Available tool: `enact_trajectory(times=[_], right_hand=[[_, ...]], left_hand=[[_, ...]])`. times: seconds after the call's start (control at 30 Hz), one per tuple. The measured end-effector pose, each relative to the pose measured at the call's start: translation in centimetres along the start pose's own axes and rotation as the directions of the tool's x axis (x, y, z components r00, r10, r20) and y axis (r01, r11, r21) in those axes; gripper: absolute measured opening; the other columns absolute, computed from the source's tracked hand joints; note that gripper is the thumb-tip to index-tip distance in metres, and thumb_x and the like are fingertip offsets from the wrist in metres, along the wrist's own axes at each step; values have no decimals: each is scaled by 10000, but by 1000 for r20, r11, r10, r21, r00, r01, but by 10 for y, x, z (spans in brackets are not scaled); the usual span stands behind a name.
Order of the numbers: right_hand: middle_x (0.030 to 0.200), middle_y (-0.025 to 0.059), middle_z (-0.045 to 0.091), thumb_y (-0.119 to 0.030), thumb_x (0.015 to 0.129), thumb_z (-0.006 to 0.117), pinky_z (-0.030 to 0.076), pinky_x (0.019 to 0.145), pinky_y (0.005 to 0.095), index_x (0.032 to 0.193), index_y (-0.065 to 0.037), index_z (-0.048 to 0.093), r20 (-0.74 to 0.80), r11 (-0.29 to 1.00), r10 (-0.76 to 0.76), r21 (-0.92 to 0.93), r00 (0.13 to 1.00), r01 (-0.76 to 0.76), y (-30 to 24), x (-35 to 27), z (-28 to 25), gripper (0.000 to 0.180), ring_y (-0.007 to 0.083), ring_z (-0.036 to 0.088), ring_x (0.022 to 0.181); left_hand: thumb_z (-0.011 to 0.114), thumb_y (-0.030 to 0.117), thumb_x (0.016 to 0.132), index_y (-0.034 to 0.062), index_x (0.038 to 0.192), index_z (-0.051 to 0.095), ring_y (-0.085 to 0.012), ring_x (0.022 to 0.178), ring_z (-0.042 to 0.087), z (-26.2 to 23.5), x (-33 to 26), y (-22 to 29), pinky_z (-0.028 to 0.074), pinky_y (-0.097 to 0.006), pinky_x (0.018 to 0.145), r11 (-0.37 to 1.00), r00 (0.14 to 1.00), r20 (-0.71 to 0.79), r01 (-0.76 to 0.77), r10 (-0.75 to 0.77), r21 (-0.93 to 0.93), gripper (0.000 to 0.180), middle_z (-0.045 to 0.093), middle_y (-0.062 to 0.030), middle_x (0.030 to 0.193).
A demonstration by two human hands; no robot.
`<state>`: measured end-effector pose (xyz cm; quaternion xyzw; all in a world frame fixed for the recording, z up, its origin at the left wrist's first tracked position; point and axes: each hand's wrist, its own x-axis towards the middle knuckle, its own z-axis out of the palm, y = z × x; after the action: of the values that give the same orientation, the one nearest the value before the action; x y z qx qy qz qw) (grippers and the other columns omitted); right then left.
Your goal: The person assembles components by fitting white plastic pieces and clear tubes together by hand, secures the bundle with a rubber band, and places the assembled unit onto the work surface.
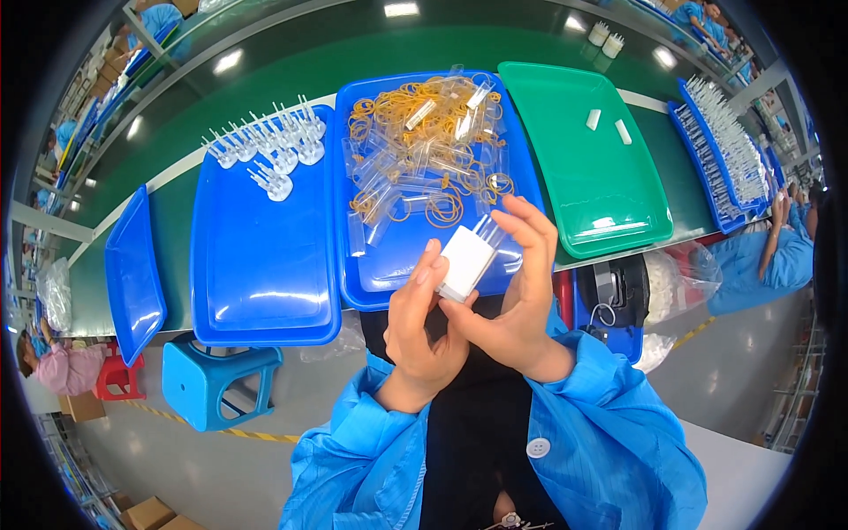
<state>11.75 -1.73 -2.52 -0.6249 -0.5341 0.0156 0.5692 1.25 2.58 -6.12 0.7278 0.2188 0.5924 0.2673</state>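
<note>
A white rectangular block (466, 263) with clear plastic parts at its ends is held in front of my chest, tilted to the right. My left hand (420, 331) grips its left side between fingers and thumb. From the other side, my right hand (521, 296) has its thumb at the lower edge and its fingers curved up beside the clear upper end. Just beyond my hands is a blue tray (380, 276) holding a heap of clear plastic sleeves (380, 190) and yellow rubber bands (444, 210).
To the left, another blue tray (265, 256) bears several white pronged pieces (272, 181). A green tray (609, 190) with two small white pieces (624, 132) lies right. Farther right are racks of white parts (729, 146) and a co-worker's blue sleeve (764, 261). A blue stool (199, 384) stands lower left.
</note>
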Motion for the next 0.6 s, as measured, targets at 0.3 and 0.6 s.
enact_trajectory(times=[0.3,0.6], right_hand=[[1220,151,484,-167,601,805,335,1010,442,1181,-31,545,74,996,-78,-41,994,81,-1,11,1,650,353,430,1194],[989,122,606,-93,733,708,462,877,362,1007,-41,638,233,979,-18,-192,972,64,60,97,-20,287,282,588,995]], left_hand=[[729,-86,735,-42,1256,437,-407,1107,590,-8,3,-5,533,-413,889,1000,999,-49,3,-2,6,599,569,-228,1197],[635,-128,789,-28,1121,537,-338,1226,488,-36,14,-2,552,-407,918,903,936,133,351,-327,-248,360,426,-197,1280]])
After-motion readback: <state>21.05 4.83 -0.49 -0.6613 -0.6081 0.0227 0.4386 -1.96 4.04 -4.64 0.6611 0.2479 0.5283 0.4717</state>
